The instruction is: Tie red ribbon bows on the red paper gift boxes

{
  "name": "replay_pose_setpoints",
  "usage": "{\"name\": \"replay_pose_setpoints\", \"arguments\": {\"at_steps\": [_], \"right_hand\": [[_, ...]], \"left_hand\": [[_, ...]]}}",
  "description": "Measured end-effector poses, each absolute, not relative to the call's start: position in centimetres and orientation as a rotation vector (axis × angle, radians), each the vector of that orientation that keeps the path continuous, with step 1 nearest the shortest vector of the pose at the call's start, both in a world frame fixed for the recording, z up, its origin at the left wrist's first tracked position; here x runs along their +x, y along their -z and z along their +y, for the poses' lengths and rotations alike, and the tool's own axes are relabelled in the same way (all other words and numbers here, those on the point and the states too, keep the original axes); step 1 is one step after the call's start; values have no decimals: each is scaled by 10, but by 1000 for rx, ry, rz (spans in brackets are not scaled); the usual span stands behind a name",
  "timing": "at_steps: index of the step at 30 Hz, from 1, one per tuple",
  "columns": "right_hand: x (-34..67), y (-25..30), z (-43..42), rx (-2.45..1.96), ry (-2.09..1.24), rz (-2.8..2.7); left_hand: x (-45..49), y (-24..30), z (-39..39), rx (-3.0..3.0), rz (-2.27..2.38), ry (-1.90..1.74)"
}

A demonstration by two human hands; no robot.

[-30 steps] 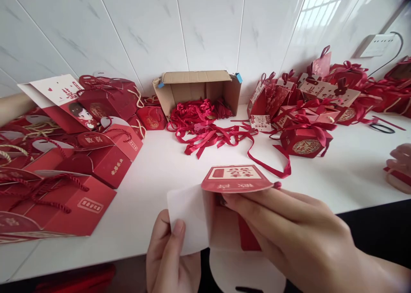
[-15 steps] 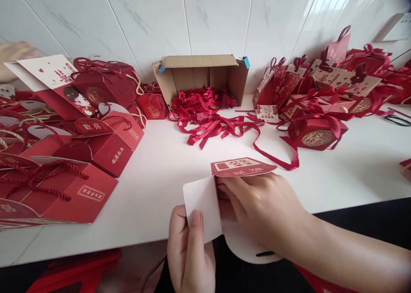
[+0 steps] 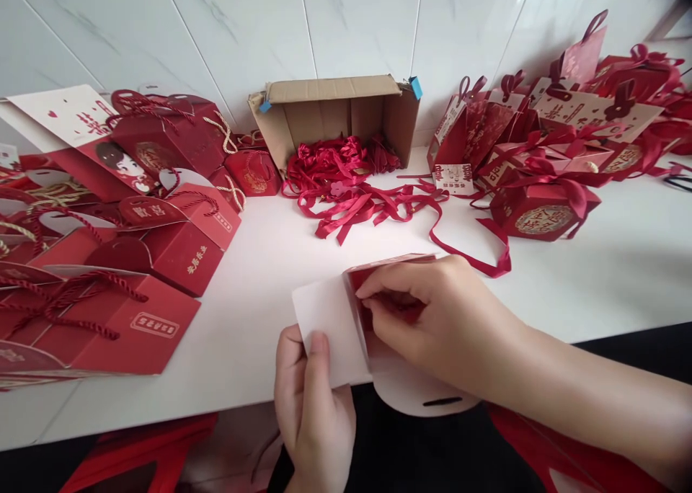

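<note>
Over the table's front edge, a partly folded red paper gift box (image 3: 389, 266) is held with its pale inside toward me. My left hand (image 3: 316, 406) grips its white side flap (image 3: 332, 327), thumb on the near face and fingers behind. My right hand (image 3: 432, 305) reaches into the box's opening with thumb and forefinger pinched together by the inner left fold. Whether anything is between those fingertips is too small to tell. Beneath my right wrist hangs a rounded white flap (image 3: 416, 388) with a dark slot.
Finished-looking red boxes with cord handles (image 3: 173, 233) crowd the left. At the back, an open cardboard carton (image 3: 335, 89) spills red ribbons (image 3: 367, 208) onto the white table (image 3: 254, 277). Ribboned red boxes (image 3: 546, 212) stand on the right. A red stool (image 3: 145, 450) is below.
The box's printed top flap has tipped back, opening up the interior. My right hand has shifted slightly upward, and its pinched fingertips now show. My left hand keeps hold of the side flap.
</note>
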State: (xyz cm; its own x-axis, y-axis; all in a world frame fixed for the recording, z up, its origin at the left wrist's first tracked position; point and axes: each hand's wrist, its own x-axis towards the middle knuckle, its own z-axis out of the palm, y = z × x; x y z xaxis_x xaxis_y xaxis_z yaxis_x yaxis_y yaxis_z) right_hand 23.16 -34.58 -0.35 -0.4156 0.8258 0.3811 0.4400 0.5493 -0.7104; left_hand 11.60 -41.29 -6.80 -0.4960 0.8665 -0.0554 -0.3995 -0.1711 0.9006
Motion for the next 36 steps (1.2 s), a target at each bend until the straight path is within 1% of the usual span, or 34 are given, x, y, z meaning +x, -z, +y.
{"name": "replay_pose_setpoints", "arguments": {"at_steps": [4, 8, 14, 22, 32, 36], "right_hand": [[235, -1, -343, -1022, -840, -2112], [236, -2, -340, -1019, -897, -2134], [234, 4, -337, -1040, -746, -2089], [228, 7, -339, -1105, -640, -2133], [226, 12, -338, -1059, -651, -2157], [230, -2, -345, -1013, -643, -2190]], "left_hand": [[117, 67, -409, 643, 1164, -1799], [116, 67, -407, 673, 1161, -1814], [113, 69, -405, 697, 1158, -1850], [112, 72, -405, 727, 1155, -1848], [109, 74, -410, 735, 1173, -1839], [112, 69, -406, 737, 1249, -1866]]}}
